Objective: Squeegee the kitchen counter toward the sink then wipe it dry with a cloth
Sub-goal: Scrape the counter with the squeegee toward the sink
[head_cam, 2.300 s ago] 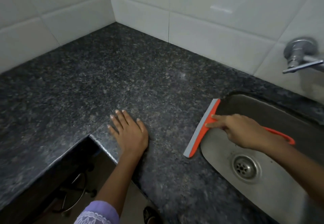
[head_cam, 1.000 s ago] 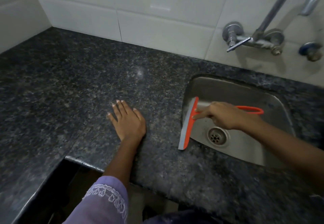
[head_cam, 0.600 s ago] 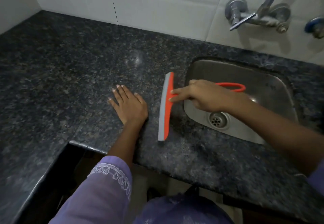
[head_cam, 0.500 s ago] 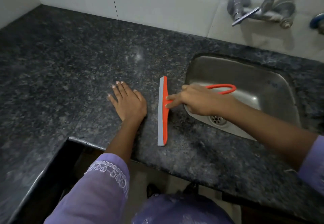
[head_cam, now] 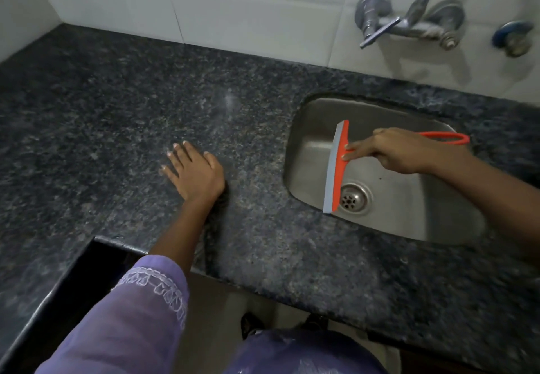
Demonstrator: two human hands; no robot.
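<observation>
Squeegee crossing into the sink

The right hand [head_cam: 400, 151] is carrying the squeegee [head_cam: 336, 166] off the counter [head_cam: 117, 116], where its blade was lying beside the left hand, and out over the sink [head_cam: 415, 215] basin, above the drain [head_cam: 353, 198].

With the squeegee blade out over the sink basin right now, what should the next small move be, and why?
Probably carry the squeegee back left and set its blade on the counter for another pull. The right hand holds it above the sink, off the granite, so it is clearing nothing. The left hand lies flat on the counter, and no cloth is in view.
</observation>
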